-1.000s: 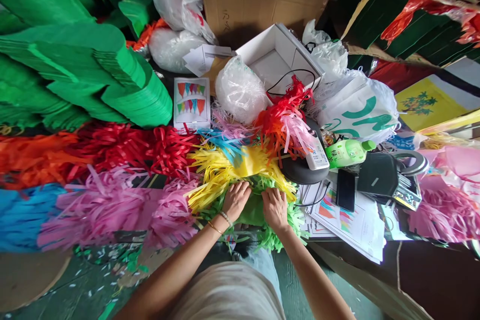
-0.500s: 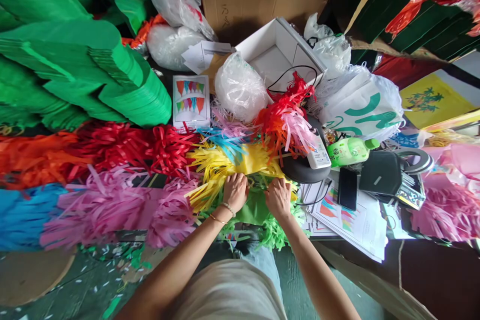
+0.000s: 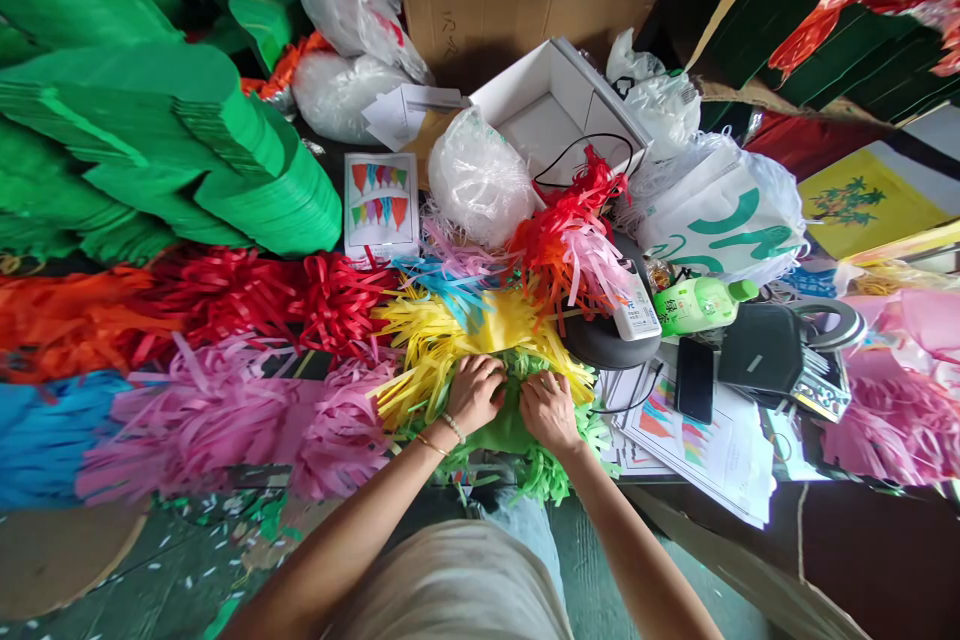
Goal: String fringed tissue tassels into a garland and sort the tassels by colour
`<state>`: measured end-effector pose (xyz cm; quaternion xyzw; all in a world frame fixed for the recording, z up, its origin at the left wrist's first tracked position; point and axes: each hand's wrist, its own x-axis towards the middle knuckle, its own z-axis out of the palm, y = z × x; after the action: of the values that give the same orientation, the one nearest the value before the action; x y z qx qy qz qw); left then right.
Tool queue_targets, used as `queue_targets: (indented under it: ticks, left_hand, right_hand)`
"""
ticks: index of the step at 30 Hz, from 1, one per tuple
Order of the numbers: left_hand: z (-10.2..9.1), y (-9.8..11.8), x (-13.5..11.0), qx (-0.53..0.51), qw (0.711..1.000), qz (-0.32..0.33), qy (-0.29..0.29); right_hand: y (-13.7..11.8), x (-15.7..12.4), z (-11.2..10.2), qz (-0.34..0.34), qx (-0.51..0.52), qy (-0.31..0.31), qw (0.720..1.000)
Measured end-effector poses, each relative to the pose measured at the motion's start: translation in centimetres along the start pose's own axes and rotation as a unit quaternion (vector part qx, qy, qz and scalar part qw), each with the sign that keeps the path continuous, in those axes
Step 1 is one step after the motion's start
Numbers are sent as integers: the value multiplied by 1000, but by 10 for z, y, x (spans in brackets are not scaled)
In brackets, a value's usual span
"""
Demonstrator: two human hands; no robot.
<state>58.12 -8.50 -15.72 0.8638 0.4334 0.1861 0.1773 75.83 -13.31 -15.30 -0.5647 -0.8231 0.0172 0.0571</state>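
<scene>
Green fringed tissue paper (image 3: pixel 501 432) lies at the table's front edge, directly before my body. My left hand (image 3: pixel 475 394), with bracelets at the wrist, has its fingers curled on the paper's upper left part. On the upper right part, my right hand (image 3: pixel 550 408) is closed in the same way, the fingers bent downward. A small gap separates the two hands. The fingertips are partly hidden in the paper. Yellow fringed tissue paper (image 3: pixel 499 328) lies just beyond the hands, touching the green.
Pink fringe (image 3: pixel 217 415) and red fringe (image 3: pixel 262 295) lie left. Stacked green paper (image 3: pixel 247 150) rises behind them. To the right are a black round stand (image 3: pixel 611 338), a green bottle (image 3: pixel 701 304), a phone (image 3: pixel 694 380) and printed sheets (image 3: pixel 720 465). A white box (image 3: pixel 555 105) stands behind.
My right hand has moved left and slightly down, closer to my left hand. The left hand has shifted slightly right and down. Both stay on the green paper.
</scene>
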Motion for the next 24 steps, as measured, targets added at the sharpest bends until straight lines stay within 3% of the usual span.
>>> queue_targets:
  ticks: [6,14,24]
  left_hand:
    - [1,-4,4,-13,999,41,-5]
    - [4,-8,7,-2,1000,10,2]
    - [4,3,16,16,998,-63,12]
  right_hand:
    - [1,8,3,-45,-4,-9,999]
    - [3,15,-8,22,3,-19,1000]
    - [5,22,-7,72,1,-28,997]
